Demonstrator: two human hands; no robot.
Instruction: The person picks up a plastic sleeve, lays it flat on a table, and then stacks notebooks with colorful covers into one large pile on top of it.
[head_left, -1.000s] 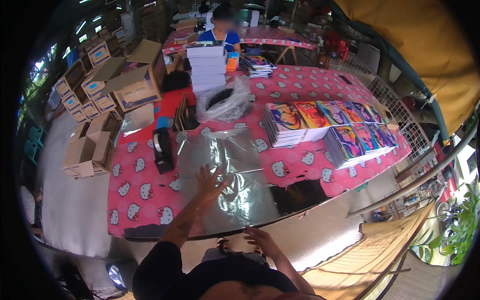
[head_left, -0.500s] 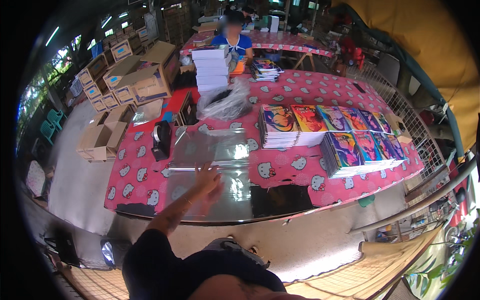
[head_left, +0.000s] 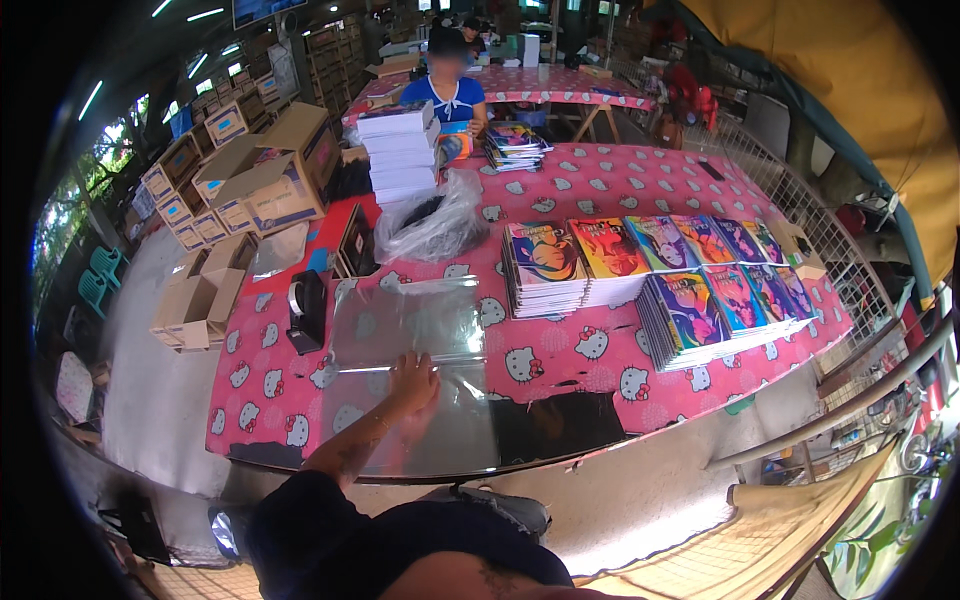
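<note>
My left hand reaches in from the lower left and rests on clear plastic sleeves piled at the table's near edge. Its fingers lie slightly bent and apart at a bright fold or edge across the plastic; I see nothing gripped in them. A reddish blur under the hand looks like its reflection. My right hand is out of sight. Left of the sleeves stands a black tape dispenser. To the right are stacks of comic-style books with colourful covers, in two rows.
A pink patterned cloth covers the table, with a black patch near its front edge. Crumpled plastic wrap lies before white book stacks. Cardboard boxes stand left. A person in blue sits across, holding a book.
My left hand has settled onto the sleeves, its fingers less blurred than before. The whole view has shifted slightly. The person across shows more upright.
</note>
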